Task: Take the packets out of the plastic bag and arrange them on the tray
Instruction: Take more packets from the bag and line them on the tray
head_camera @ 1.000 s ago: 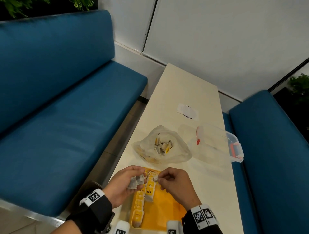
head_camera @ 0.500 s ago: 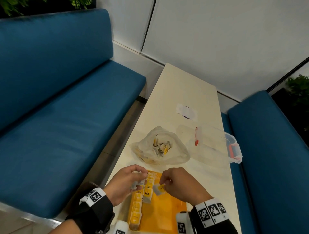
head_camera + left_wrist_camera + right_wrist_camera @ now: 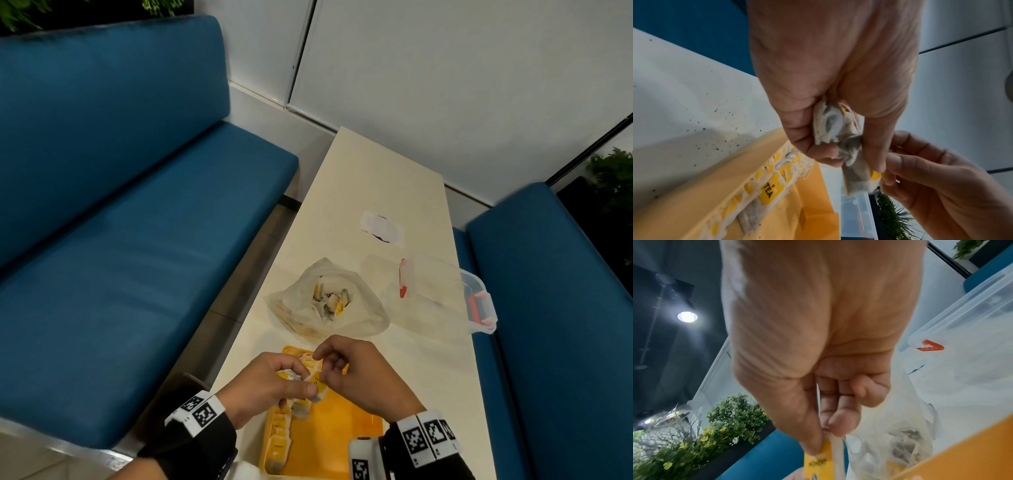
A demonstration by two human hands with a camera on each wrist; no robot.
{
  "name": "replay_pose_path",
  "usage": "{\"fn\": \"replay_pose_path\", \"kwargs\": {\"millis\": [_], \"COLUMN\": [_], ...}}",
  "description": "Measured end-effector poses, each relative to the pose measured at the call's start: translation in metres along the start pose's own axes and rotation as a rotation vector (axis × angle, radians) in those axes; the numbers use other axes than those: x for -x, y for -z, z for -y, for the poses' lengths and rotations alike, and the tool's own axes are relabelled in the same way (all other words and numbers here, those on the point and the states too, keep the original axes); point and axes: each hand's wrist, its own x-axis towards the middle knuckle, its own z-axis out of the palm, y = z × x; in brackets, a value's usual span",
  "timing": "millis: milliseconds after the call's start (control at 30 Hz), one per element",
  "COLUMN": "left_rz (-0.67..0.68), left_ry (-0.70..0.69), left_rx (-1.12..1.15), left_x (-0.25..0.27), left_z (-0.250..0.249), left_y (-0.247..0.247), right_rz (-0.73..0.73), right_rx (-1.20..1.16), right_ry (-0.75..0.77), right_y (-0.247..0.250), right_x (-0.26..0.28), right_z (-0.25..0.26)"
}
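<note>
**Figure: One tea bag drawn from a held bunch above the tray**

We see the left hand (image 3: 830, 91) closed round a crumpled bunch of tea bags (image 3: 835, 125) above the near left part of the yellow tray (image 3: 346, 435). The right hand (image 3: 356, 377), touching the left, pinches the yellow tag (image 3: 818, 462) of one tea bag (image 3: 857, 178) that hangs below the bunch.

Risks, as we judge them: strings show among the held bags, so pulling one by its tag may drag its neighbours out and spill them on the tray or the desk (image 3: 373, 192). The paper looks thin and creased; a sharp tug could tear it, and dark specks, perhaps tea dust, already dot the desk beside the tray. A dropped bag could also knock the row of laid tea bags (image 3: 764, 191) along the tray's left rim out of line.

Surroundings: the plastic bag (image 3: 359, 315) lies just beyond the tray's far edge, open, with more packets inside. To its right stands a clear lidded box (image 3: 445, 301) with red clasps, and farther off a white paper scrap (image 3: 382, 228). Blue benches flank the desk. Nothing blocks the tray's free right side; the two hands themselves cover its far left corner.
</note>
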Motion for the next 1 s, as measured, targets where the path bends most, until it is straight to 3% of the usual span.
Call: {"fn": "replay_pose_path", "kwargs": {"millis": [300,467,667,800,1000], "left_rz": [-0.01,-0.121,-0.152,-0.213,-0.224], "left_ry": [-0.06,-0.081,-0.052,0.006,0.05], "left_rx": [0.052,0.087,-0.051,-0.057,-0.055], "left_x": [0.002,0.002,0.003,0.003,0.001], "left_z": [0.0,-0.001,0.005,0.01,0.014], "left_y": [0.003,-0.003,0.002,0.012,0.02], "right_rz": [-0.11,-0.146,-0.207,-0.168,0.022], "right_rx": [-0.179,-0.436,-0.644,-0.607,-0.44], "right_ry": [-0.01,-0.186,-0.236,-0.295,-0.509], "right_y": [-0.004,-0.015,-0.029,-0.038,-0.075], "right_x": [0.005,0.007,0.003,0.002,0.001], "right_z": [-0.011,-0.017,-0.027,-0.039,-0.064]}}
